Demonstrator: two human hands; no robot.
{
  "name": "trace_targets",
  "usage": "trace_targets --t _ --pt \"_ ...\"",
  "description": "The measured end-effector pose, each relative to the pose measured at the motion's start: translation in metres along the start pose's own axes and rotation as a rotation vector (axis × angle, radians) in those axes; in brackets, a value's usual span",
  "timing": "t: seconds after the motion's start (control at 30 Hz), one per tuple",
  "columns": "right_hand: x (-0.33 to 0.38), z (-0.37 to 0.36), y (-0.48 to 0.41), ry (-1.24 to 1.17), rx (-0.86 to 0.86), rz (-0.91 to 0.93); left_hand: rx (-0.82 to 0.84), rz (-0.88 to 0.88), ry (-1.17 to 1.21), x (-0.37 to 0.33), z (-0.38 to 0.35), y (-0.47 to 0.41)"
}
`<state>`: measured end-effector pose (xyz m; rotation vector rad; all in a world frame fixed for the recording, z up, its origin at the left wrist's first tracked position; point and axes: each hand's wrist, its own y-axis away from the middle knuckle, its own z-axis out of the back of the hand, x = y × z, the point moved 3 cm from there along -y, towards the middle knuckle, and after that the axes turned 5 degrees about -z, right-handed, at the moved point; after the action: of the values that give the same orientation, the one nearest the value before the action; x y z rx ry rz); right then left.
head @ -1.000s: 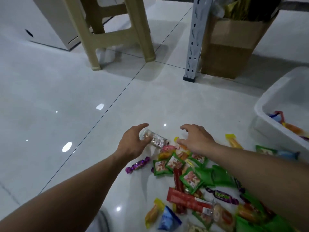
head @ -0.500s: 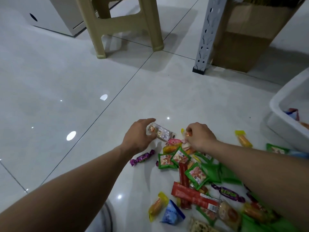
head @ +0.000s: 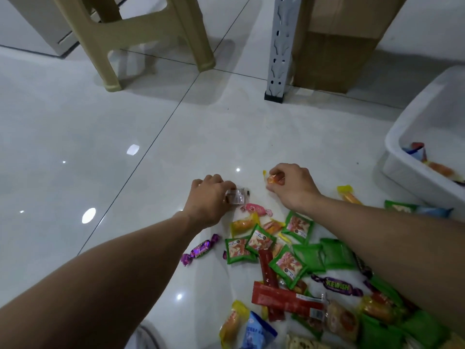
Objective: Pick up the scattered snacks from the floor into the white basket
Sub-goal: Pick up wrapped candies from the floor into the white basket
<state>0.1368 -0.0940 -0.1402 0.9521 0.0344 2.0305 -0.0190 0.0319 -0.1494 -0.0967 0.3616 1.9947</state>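
Clear-wrapped snack (head: 236, 196) gripped in our left hand (head: 208, 197); our right hand (head: 294, 187) pinches an orange candy (head: 273, 179), both at 12 o'clock of the floor pile (head: 260, 241). White basket (head: 400, 122) at 3 o'clock.

It looks like a home storage corner or back room. Glossy pale floor tiles (head: 75, 122) fill the frame. At upper left, a beige plastic stool (head: 141, 34) stands by a white cabinet (head: 30, 21). At the top right, a perforated metal shelf upright (head: 280, 46) stands beside a cardboard box (head: 339, 46), and a white basket (head: 400, 170) sits at the right edge.
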Motion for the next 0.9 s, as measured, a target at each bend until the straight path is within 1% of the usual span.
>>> trace_targets --t 0.17,0.3,0.43,0.57,0.67,0.77,0.9 --pt "0.001 0.015 -0.007 -0.056 -0.100 0.001 -0.084 0.074 0.101 0.000 0.012 -0.016" --pt "0.004 0.030 -0.007 -0.095 -0.169 0.014 -0.144 0.082 0.145 -0.012 0.032 -0.029" --pt "0.005 0.056 0.001 -0.127 -0.243 0.051 -0.229 0.089 0.243 -0.036 0.052 -0.042" --pt "-0.005 0.095 0.010 -0.174 -0.351 0.012 -0.265 0.084 0.316 -0.072 0.068 -0.055" --pt "-0.020 0.128 0.018 -0.185 -0.431 -0.030 -0.293 0.048 0.350 -0.105 0.077 -0.068" --pt "-0.041 0.160 0.028 -0.190 -0.509 -0.087 -0.312 -0.027 0.386 -0.147 0.087 -0.082" --pt "-0.076 0.197 0.038 -0.265 -0.596 -0.140 -0.323 -0.134 0.435 -0.206 0.099 -0.104"
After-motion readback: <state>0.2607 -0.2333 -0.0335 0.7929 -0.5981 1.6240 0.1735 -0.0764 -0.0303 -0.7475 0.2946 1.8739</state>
